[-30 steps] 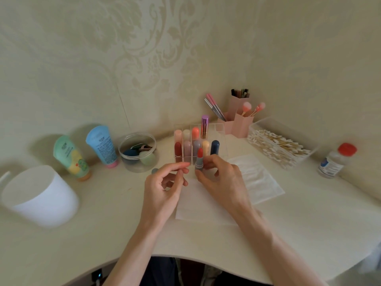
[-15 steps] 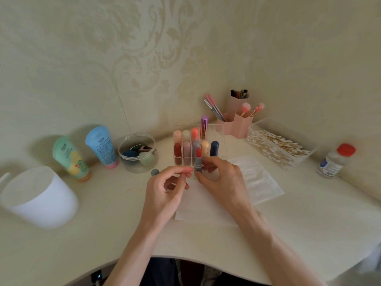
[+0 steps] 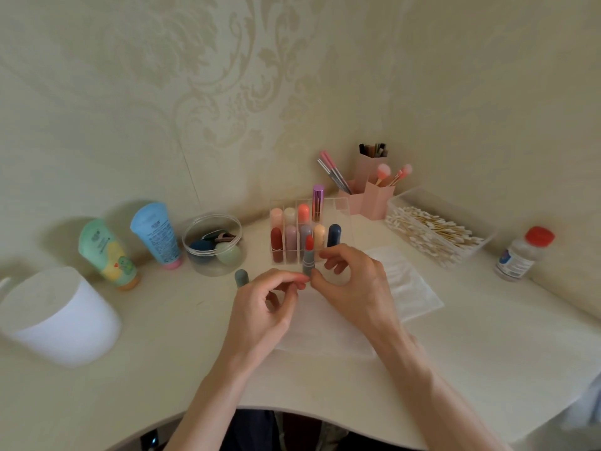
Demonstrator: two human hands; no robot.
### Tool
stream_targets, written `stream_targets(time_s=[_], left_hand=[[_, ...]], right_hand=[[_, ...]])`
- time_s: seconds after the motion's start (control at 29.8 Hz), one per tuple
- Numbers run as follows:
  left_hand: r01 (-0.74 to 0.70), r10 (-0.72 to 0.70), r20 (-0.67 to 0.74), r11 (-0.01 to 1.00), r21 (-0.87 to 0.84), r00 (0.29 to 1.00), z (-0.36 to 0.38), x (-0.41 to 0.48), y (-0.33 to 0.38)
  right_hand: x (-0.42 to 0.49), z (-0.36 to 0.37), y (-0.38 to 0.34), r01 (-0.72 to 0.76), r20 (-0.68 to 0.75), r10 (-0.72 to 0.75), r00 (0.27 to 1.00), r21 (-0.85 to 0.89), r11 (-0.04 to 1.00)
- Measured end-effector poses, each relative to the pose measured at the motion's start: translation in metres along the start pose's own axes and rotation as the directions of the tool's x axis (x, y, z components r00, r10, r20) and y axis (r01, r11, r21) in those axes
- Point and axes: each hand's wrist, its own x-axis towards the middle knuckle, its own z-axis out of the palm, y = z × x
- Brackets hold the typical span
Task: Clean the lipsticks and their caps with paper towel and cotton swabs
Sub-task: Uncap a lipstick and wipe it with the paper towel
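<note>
An uncapped grey-blue lipstick with a red bullet stands upright above the paper towel. My right hand grips its lower tube with thumb and fingers. My left hand reaches in from the left, its thumb and forefinger pinching the tube's bottom. The matching grey-blue cap stands alone on the table, left of my hands. Behind the lipstick, a clear organizer holds several capped lipsticks. An open clear box of cotton swabs sits at the right rear.
A white cylinder stands at the far left, with two cream tubes and a clear jar of sponges behind it. Pink brush holders are in the corner. A red-capped bottle stands at the far right.
My left thumb and forefinger have moved right and closed on the bottom of the lipstick. The right hand keeps the lipstick upright in nearly the same place.
</note>
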Motion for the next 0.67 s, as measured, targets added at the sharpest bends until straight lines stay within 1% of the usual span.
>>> stream_targets(time_s=[0.1, 0.2, 0.27, 0.34, 0.4, 0.47, 0.54, 0.6, 0.67], left_hand=[[-0.058, 0.052, 0.059, 0.993, 0.105, 0.997, 0.001, -0.001, 0.001], [-0.132, 0.106, 0.115, 0.959, 0.249, 0.988, 0.005, -0.005, 0.005], [-0.156, 0.115, 0.153, 0.943, 0.293, 0.981, 0.006, -0.008, 0.006], [-0.159, 0.113, 0.169, 0.944, 0.290, 0.979, 0.004, -0.012, 0.006], [-0.124, 0.100, 0.122, 0.970, 0.210, 0.987, 0.000, -0.014, 0.008], [-0.072, 0.074, -0.007, 0.987, 0.147, 0.997, -0.005, -0.011, 0.011], [0.028, -0.012, -0.120, 0.991, 0.133, 0.993, -0.005, -0.004, 0.010], [0.149, -0.129, -0.147, 0.980, 0.135, 0.981, 0.000, 0.005, 0.008], [0.196, -0.180, -0.108, 0.967, 0.162, 0.978, 0.008, 0.012, 0.003]], right_hand=[[0.000, -0.005, 0.000, -0.007, 0.027, 0.008, 1.000, -0.025, 1.000], [0.002, -0.009, 0.003, -0.016, 0.085, 0.021, 0.996, -0.056, 0.998], [0.004, -0.014, 0.007, 0.007, 0.165, 0.005, 0.986, -0.073, 0.997], [0.006, -0.020, 0.012, 0.067, 0.283, -0.051, 0.958, -0.045, 0.997], [0.007, -0.024, 0.014, 0.119, 0.408, -0.099, 0.908, -0.023, 0.993], [0.007, -0.027, 0.014, 0.169, 0.503, -0.127, 0.855, -0.039, 0.985], [0.006, -0.029, 0.013, 0.183, 0.559, -0.124, 0.820, -0.051, 0.982], [0.007, -0.030, 0.012, 0.175, 0.578, -0.124, 0.807, -0.034, 0.984], [0.007, -0.032, 0.013, 0.163, 0.576, -0.125, 0.808, -0.014, 0.987]])
